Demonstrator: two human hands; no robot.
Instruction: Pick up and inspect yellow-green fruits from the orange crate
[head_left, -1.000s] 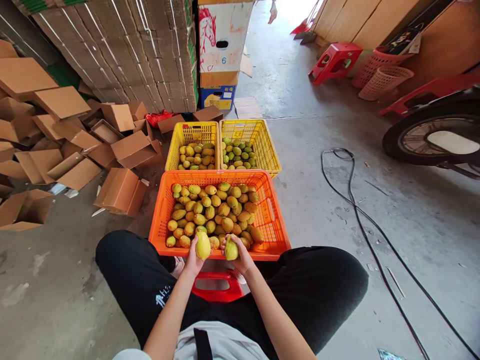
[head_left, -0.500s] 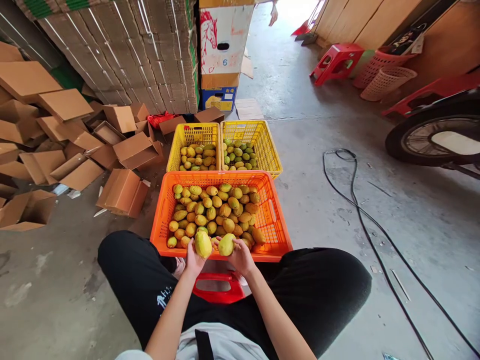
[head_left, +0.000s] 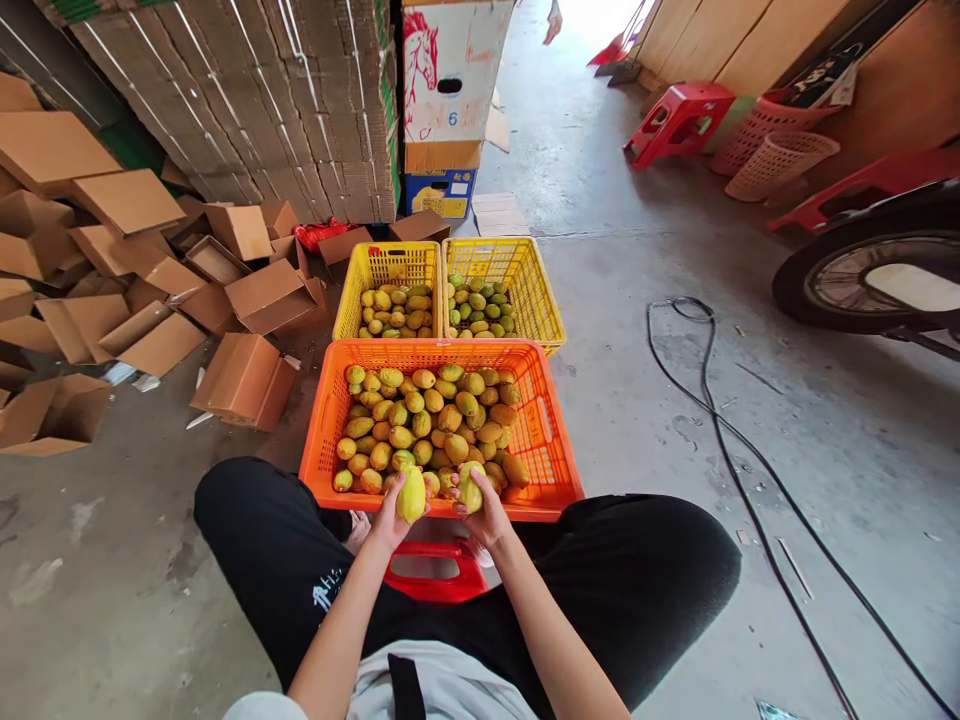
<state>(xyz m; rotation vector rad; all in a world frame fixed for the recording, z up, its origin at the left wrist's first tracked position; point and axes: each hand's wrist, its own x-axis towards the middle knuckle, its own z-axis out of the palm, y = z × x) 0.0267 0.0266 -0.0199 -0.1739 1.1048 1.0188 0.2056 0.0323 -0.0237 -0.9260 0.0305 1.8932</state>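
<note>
Nearest is a red stool point(head_left: 431, 572) between the person's knees. Just above it, the left hand point(head_left: 390, 520) is closed around a yellow fruit point(head_left: 411, 493), held upright. The right hand point(head_left: 484, 512) is closed around a green fruit point(head_left: 470, 487). Both fruits are at the near edge of the orange crate point(head_left: 551, 470), just over the pile of fruit point(head_left: 431, 420) inside.

The fruits look small, smooth and firm, and light enough for one hand. I think a hard squeeze could bruise them, so a soft grip around the fat middle is best.

Behind the orange crate, touching it, are two yellow crates side by side. The left crate point(head_left: 352, 295) has yellower fruit. The right crate point(head_left: 544, 305) has greener fruit. Brown boxes point(head_left: 247, 380) lie to the left. A black cable point(head_left: 712, 420) runs along the floor on the right, and a wheel point(head_left: 870, 275) is far right.
</note>
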